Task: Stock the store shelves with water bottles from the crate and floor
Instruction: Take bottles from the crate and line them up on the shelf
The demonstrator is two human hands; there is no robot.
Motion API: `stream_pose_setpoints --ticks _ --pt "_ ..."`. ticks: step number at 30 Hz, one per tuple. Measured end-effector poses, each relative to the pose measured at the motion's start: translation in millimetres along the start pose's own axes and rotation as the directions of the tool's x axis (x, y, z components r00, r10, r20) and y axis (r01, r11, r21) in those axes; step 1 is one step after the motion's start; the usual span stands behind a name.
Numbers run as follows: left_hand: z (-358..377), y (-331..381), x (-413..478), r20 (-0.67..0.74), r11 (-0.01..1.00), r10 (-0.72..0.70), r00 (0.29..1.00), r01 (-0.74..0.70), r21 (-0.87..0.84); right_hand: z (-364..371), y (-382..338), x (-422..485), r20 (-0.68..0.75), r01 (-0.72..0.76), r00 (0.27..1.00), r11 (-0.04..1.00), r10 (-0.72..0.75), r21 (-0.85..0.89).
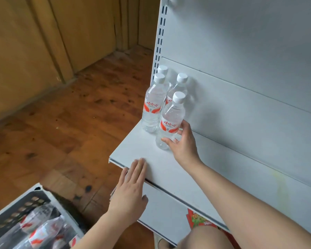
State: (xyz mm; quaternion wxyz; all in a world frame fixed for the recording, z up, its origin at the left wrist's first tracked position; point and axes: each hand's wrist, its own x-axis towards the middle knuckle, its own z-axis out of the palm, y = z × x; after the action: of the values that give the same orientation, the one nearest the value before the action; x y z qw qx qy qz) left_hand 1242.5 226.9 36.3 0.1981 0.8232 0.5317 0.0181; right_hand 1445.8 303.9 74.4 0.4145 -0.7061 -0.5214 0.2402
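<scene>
Several clear water bottles with white caps and red-and-white labels stand upright at the left end of a white shelf (pixel 151 155). My right hand (pixel 182 142) grips the lower part of the nearest bottle (pixel 171 121), which rests on the shelf in front of the others. The front left bottle (pixel 153 103) stands just behind it. My left hand (pixel 131 191) lies flat, fingers apart, on the shelf's front edge and holds nothing. A grey-and-white crate (pixel 13 211) at the bottom left holds more bottles (pixel 43 230) lying on their sides.
The white back panel (pixel 250 60) rises behind the shelf, with a slotted upright (pixel 160 38) at its left. A lower shelf (pixel 162 209) juts out beneath, with a red package (pixel 199 220) under it. Wooden floor (pixel 70 119) and wooden wall panels lie to the left.
</scene>
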Motion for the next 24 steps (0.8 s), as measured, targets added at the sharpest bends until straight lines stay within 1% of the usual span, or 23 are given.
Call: stream_pose_setpoints --ticks 3,5,7,9,11,13,14,16,18,20,22,24 --pt "3 0 -1 0.039 1.000 -0.003 0.999 0.002 0.022 10 -7 27 -0.048 0.022 0.999 0.996 -0.026 -0.082" --pt "6 -4 -1 0.025 1.000 0.009 1.000 -0.009 0.010 12 -16 35 -0.065 0.039 0.997 0.980 -0.052 -0.195" --pt "8 -7 -1 -0.020 0.999 0.034 0.999 -0.034 0.000 12 -20 36 -0.047 0.037 0.997 0.940 -0.056 -0.340" --pt "7 -8 -2 -0.009 0.999 0.044 0.999 -0.044 -0.008 11 -22 32 -0.015 -0.004 1.000 0.893 -0.004 -0.451" --pt "5 -7 -3 0.020 0.999 0.046 0.999 -0.045 -0.028 12 -23 28 0.004 -0.090 0.995 0.881 0.103 -0.465" --pt "2 -6 -9 0.005 0.996 0.047 0.999 -0.047 -0.079 14 -23 17 0.017 -0.211 0.971 0.890 0.238 -0.404" --pt "2 -6 -14 -0.004 0.993 0.042 0.999 -0.042 -0.113 15 -23 7 0.026 -0.240 0.963 0.896 0.268 -0.373" --pt "-1 -3 -28 -0.026 0.982 0.025 0.999 -0.030 -0.188 21 -25 -24 0.043 -0.202 0.974 0.933 0.224 -0.297" --pt "-8 1 -42 -0.058 0.959 -0.012 0.998 -0.004 -0.282 24 -29 -65 0.069 -0.134 0.987 0.977 0.148 -0.167" --pt "-17 5 -57 -0.102 0.932 -0.070 0.992 0.028 -0.360 23 -33 -107 0.155 -0.137 0.978 0.990 0.141 -0.031" --pt "-27 9 -75 -0.131 0.880 -0.166 0.977 0.087 -0.467 16 -38 -149 0.291 -0.227 0.938 0.969 0.189 0.102" --pt "-37 14 -97 -0.135 0.793 -0.269 0.954 0.140 -0.593 5 -45 -187 0.382 -0.335 0.890 0.925 0.248 0.180"
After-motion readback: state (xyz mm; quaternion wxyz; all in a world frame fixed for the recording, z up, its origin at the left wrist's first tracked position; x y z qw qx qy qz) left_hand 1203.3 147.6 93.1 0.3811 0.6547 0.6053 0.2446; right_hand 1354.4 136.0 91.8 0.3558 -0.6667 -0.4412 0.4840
